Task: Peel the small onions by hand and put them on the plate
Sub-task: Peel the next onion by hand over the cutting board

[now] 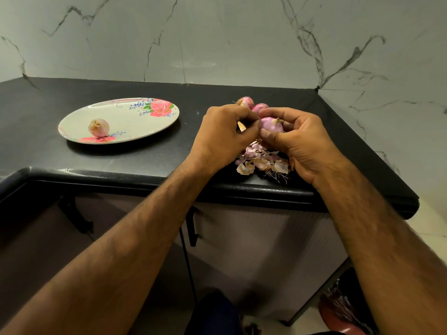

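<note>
1. Onion (271, 125) is up off the counter, above the peels (261, 160). Right hand (302, 141) cradles it, thumb beneath and fingers curled over.
2. Left hand (222, 136) sits tight against the onion's left flank, fingers curled, pinching a skin flap (241, 126).
3. Stem stub points up. The flap probably strips leftward, away from the right grip.
4. Plate (135, 117) lies well to the left, holding one peeled onion (98, 128). Left hand is nearer.
5. Spare onions (245, 102) wait behind the hands.

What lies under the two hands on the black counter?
A heap of onion skins and dry roots lies there. The left hand and right hand cover its far part; anything more beneath them cannot be seen.
</note>
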